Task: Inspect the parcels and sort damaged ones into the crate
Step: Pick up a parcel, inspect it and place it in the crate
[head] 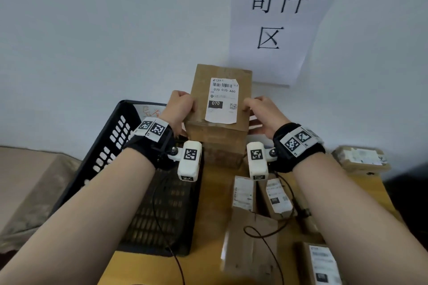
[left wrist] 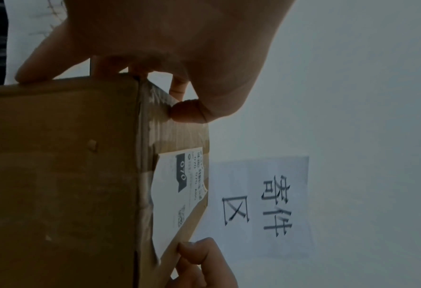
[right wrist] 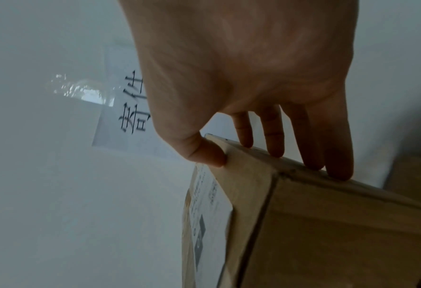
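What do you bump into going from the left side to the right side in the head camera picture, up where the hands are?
Black crate → left hand → held cardboard parcel with its white label → right hand → flat parcel at the table's far right edge.

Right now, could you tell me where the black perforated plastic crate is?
In the head view, the black perforated plastic crate sits left of the wooden table, against the wall, beneath the left hand, which holds the brown cardboard parcel.
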A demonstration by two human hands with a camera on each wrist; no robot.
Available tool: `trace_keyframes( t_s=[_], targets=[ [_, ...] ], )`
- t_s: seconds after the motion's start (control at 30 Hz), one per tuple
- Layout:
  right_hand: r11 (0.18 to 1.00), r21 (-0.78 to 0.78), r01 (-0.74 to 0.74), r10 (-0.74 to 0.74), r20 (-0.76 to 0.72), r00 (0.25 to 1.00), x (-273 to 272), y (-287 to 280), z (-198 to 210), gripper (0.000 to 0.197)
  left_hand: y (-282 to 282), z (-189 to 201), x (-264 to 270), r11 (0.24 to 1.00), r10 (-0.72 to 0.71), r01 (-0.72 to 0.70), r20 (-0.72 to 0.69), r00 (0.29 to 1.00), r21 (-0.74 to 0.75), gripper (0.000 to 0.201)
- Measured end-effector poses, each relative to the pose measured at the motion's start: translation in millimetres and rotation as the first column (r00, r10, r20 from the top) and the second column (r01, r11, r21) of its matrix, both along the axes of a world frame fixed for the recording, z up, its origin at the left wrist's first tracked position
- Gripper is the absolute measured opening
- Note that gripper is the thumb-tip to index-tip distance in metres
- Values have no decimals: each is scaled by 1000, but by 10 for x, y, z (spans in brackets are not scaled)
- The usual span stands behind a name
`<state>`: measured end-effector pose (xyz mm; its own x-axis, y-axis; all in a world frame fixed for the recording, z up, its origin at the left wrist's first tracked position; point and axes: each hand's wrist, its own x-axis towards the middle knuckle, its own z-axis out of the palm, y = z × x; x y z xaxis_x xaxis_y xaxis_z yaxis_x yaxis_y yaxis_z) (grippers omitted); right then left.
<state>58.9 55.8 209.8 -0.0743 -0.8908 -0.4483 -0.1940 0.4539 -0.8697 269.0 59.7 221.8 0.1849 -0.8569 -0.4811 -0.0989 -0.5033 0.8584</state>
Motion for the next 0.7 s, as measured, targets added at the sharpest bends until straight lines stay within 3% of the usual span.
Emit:
trace_keyframes(
  t_s=[0.3, 0.47, 0.7],
  targets=[
    [998, 60, -1, -3, 69, 998, 1574, -4, -81, 38, -65, -90, 1630, 998, 32, -31, -23, 999, 47, 52],
    [990, 137, -23, 14, 67, 998, 2140, -37, -298, 52, -3, -221, 2099, 996, 32, -30, -33, 999, 83, 19],
    [980, 197, 4, -12, 42, 999, 2488, -18, -553, 37, 19, -553, 2402, 987, 53, -41, -67, 996, 158, 16]
  ],
)
